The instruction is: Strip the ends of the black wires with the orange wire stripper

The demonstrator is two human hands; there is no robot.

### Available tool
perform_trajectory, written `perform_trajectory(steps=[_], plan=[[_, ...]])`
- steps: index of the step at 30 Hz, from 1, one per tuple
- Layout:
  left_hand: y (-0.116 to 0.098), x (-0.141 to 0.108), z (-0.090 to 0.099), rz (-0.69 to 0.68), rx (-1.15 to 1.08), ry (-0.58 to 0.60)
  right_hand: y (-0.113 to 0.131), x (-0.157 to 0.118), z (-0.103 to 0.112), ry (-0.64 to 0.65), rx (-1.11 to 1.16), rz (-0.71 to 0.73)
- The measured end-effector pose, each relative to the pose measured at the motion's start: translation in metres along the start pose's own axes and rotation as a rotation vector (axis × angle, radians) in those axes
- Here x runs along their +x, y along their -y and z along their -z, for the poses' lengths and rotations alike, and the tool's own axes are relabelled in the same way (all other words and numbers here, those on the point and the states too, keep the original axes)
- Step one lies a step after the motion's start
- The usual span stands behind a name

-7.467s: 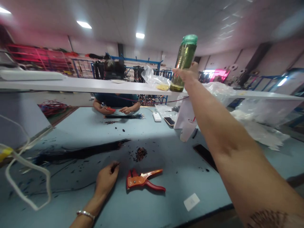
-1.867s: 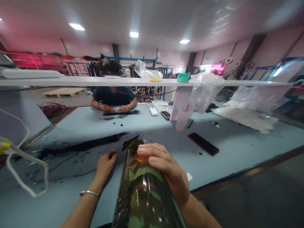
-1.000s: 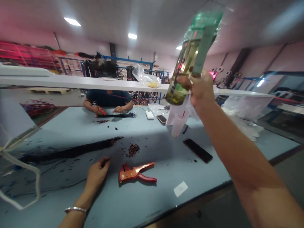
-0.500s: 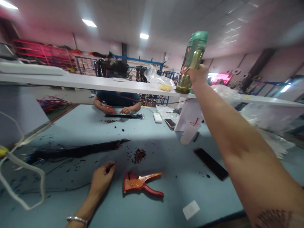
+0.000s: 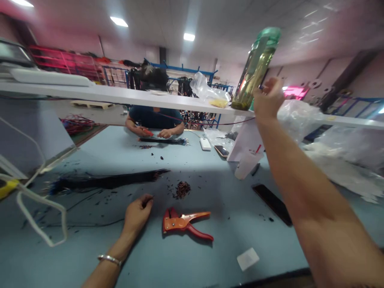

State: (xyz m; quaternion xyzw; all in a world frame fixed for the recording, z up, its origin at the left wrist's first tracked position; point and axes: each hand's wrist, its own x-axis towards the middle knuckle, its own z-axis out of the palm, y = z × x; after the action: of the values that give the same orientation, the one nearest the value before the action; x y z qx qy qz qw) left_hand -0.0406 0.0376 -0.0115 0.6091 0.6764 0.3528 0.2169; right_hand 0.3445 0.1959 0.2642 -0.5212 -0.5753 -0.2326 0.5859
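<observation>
My left hand (image 5: 138, 212) rests on the blue-grey table with its fingers pinched on a thin black wire (image 5: 102, 225). The wire trails off to the left, and a short tip shows past the fingers. To the right of that hand lies a wire stripper (image 5: 187, 225) with red and orange handles. My right hand (image 5: 269, 98) is raised at the shelf, its fingers loosely curled and apart, holding nothing. Just left of it stands a clear bottle (image 5: 255, 70) with a green lid and yellowish liquid inside. Whether a finger still touches the bottle, I cannot tell.
A bundle of black wires (image 5: 105, 181) lies at left, beside a pile of small scraps (image 5: 182, 189). A dark phone (image 5: 272, 204) and a plastic cup (image 5: 247, 165) are at right. The white shelf (image 5: 120, 95) spans the table. Opposite, a co-worker's hands (image 5: 166, 133) are near another wire bundle.
My right hand has let go of the bottle and moved slightly right of it; the bottle stands on the shelf. My left hand keeps its pinch. The whole view has shifted a little.
</observation>
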Motion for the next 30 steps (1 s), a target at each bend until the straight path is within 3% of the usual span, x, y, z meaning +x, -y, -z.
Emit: perform_trajectory(steps=[1, 2, 5, 8, 10, 12, 15, 19, 30], plan=[[0.000, 0.000, -0.001, -0.006, 0.006, 0.001, 0.012, -0.024, 0.010, -0.077, 0.041, -0.072], [0.000, 0.000, -0.001, -0.010, 0.014, 0.000, 0.025, -0.052, 0.021, -0.049, 0.120, -0.102], [0.000, 0.000, -0.002, -0.024, 0.033, -0.005, 0.065, -0.151, 0.050, 0.402, 0.396, -0.053], [-0.001, -0.001, -0.001, -0.041, 0.028, -0.026, 0.095, -0.243, 0.068, 0.842, 0.504, 0.062], [-0.002, -0.002, -0.001, -0.060, 0.021, -0.039, 0.105, -0.286, 0.074, 1.042, 0.500, 0.138], [-0.003, -0.003, -0.001, -0.080, 0.024, -0.041, 0.109, -0.313, 0.078, 1.129, 0.448, 0.214], [-0.005, -0.006, -0.002, -0.090, 0.042, -0.026, 0.106, -0.328, 0.082, 1.129, 0.377, 0.296], [-0.006, -0.009, -0.004, -0.125, 0.073, -0.010, 0.097, -0.327, 0.086, 1.208, 0.316, 0.353], [-0.010, -0.014, -0.005, -0.165, 0.172, 0.048, 0.099, -0.341, 0.080, 1.228, 0.182, 0.340]])
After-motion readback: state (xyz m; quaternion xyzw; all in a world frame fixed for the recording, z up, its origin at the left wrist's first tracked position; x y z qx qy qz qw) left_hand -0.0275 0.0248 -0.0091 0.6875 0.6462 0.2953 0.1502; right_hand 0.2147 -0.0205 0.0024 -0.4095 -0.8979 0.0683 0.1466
